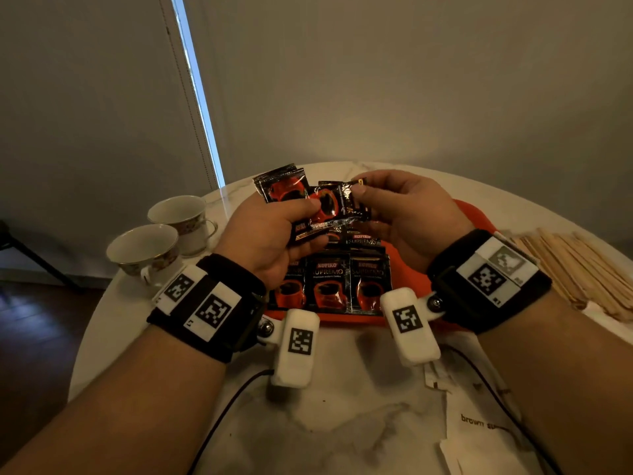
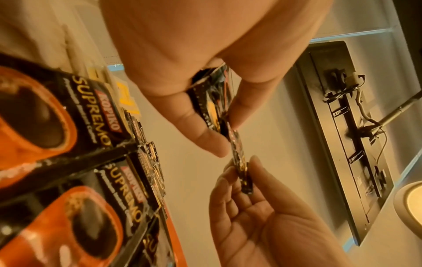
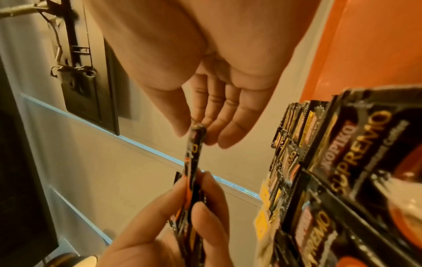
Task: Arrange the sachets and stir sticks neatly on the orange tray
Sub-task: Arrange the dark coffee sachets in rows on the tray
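My left hand (image 1: 301, 217) grips a fanned bundle of black-and-red coffee sachets (image 1: 284, 188) above the orange tray (image 1: 476, 214). My right hand (image 1: 359, 192) pinches the top end of one sachet (image 1: 352, 204) from that bundle, between thumb and fingers. In the right wrist view that sachet (image 3: 194, 153) runs edge-on from the right hand (image 3: 196, 133) down to the left hand (image 3: 194, 184). A row of sachets (image 1: 329, 286) lies flat on the tray's near side, with more overlapping behind. Wooden stir sticks (image 1: 575, 269) lie in a loose pile on the table to the right of the tray.
Two floral teacups (image 1: 147, 248) stand at the table's left edge. White paper sachets (image 1: 479, 423) lie on the marble table (image 1: 342, 406) at the near right. Black cables run from both wrist cameras across the near tabletop. A wall stands close behind the table.
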`<state>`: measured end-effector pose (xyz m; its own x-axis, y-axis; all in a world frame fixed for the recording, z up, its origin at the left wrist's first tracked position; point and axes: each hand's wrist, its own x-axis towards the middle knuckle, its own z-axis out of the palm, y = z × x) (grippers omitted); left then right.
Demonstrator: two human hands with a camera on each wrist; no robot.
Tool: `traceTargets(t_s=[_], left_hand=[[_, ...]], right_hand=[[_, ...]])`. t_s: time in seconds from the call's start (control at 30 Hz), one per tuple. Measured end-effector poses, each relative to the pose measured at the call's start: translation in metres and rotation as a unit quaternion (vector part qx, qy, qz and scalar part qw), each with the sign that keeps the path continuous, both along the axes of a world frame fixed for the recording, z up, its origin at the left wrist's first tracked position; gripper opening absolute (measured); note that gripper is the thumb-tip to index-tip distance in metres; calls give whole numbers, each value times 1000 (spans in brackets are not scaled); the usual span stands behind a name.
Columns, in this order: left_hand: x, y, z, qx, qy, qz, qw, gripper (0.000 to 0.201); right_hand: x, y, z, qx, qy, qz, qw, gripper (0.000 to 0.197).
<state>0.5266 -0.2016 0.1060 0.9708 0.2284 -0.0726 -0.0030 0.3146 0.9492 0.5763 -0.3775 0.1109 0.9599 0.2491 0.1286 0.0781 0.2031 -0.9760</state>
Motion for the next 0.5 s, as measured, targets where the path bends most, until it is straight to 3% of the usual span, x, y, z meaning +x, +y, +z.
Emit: traceTargets(t_s=[0.1,0.2,0.3,0.5], left_hand=[[1,-1,-1,-14,7,0,1000,14],[2,2,-1,-25,26,6,999,1],[4,7,-1,-32,35,21,999,6],[3,10,2,-61,26,38,997,21]], right_hand=[[5,-4,1,1,1,-2,1000,18],[22,-16,0,-2,25,-96,995,17],[36,-28,-9,-67,61,-175,980,18],[38,-34,-12,-115,112,-125,979,32]])
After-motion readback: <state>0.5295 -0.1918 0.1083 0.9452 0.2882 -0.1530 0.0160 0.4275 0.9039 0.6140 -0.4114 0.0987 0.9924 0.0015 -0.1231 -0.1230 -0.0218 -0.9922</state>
